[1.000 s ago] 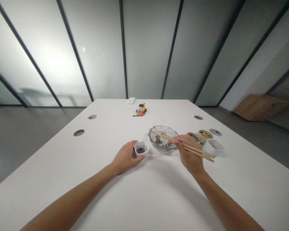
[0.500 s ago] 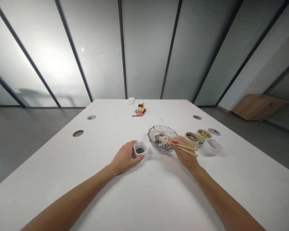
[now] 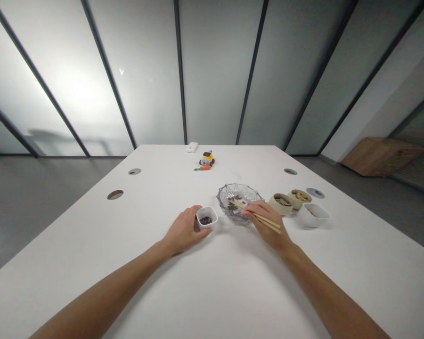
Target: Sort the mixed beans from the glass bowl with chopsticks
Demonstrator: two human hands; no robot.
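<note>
My left hand (image 3: 185, 229) is wrapped round the side of a small white square cup (image 3: 207, 225) standing on the table; dark, bean-like pieces (image 3: 206, 220) lie in it. Between the fingers of my right hand (image 3: 267, 221) is a pair of wooden chopsticks (image 3: 265, 221), their tips down inside a clear scalloped glass bowl (image 3: 220, 197). Several small dark and pale pieces (image 3: 233, 205) are scattered in that bowl, near the tips. Whether the tips pinch a piece is too small to tell.
Right of the bowl stand two beige round cups (image 3: 282, 209) with contents and a white cup (image 3: 313, 217). Farther back on the white table (image 3: 155, 292) are a yellow toy car (image 3: 207, 159), an orange toy carrot (image 3: 205, 167) and a white device (image 3: 191, 147). Round holes (image 3: 115, 195) pierce the tabletop.
My right hand has shifted slightly left, and the chopsticks' rear ends have swung left and closer together. The tips stay in the glass bowl. My left hand keeps its hold on the cup.
</note>
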